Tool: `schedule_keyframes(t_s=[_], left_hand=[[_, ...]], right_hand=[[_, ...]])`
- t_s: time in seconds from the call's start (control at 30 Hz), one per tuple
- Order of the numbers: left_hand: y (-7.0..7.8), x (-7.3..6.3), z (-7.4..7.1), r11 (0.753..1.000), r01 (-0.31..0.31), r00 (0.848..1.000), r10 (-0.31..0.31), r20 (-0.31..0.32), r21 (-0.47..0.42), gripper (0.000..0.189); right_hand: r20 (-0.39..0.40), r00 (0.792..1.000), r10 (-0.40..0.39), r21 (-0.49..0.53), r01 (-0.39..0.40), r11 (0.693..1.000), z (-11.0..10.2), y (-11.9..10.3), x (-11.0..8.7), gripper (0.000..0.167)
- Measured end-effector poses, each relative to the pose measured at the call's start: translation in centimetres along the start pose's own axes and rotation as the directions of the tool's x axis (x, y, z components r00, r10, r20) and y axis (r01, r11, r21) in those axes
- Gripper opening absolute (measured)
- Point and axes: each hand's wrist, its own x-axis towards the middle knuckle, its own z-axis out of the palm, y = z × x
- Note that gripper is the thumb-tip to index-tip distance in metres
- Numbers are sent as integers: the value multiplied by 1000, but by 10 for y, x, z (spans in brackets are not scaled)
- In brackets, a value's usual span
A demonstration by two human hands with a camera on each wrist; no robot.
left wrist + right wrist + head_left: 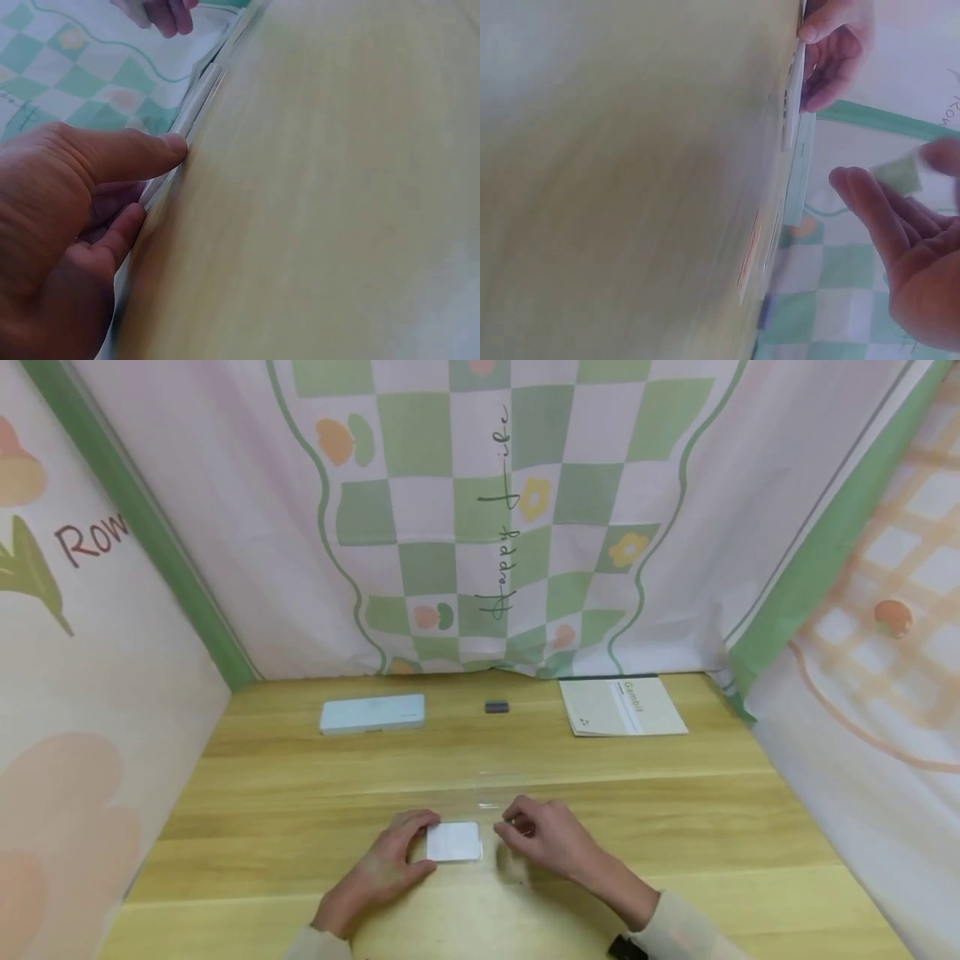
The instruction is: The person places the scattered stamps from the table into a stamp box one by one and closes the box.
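A flat white rectangular case (453, 842) with a clear rim lies on the table. My left hand (390, 852) holds it at its left end, thumb on the near edge and fingers on the far edge. In the left wrist view, the thumb (174, 144) lies along the thin side of the case. Just to the right, my right hand (551, 835) is raised above the table with its fingers bent. It pinches a small pale green square piece (900, 174), partly hidden by the fingers. Beyond the hands lies a clear plastic sheet (498, 789).
Towards the back of the wooden table (262, 827) are a pale blue pencil case (372, 714), a small dark block (497, 707) and a cream notebook (624, 706) marked Gambit. A green checked curtain (495, 527) hangs along the back edge, with more curtains at both sides.
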Motion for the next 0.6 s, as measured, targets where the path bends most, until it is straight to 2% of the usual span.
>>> schedule_keyframes(t_s=[0.07,0.13,0.17,0.27,0.33,0.47,0.6], left_hand=[[0,0,0,1000,3,1000,-3,0,2,60],[0,0,0,1000,2,1000,-2,-3,5,59],[0,0,0,1000,3,1000,-3,-5,6,59],[1,-1,0,1000,1,1000,-1,-14,5,58],[1,-1,0,1000,2,1000,-2,-15,-3,58],[1,-1,-1,1000,3,1000,-3,-9,-13,58],[0,-1,-2,1000,5,1000,-5,-1,-28,57]], right_hand=[[15,999,33,67,-34,997,0,-2,3,14],[13,999,53,130,-54,990,0,-2,5,12],[12,999,52,161,-53,986,0,-3,7,9],[18,999,37,223,-40,974,3,-4,11,19],[31,999,33,242,-39,969,4,-5,13,20],[44,999,31,235,-41,971,9,-5,19,6],[41,995,90,210,-97,973,15,-5,28,4]])
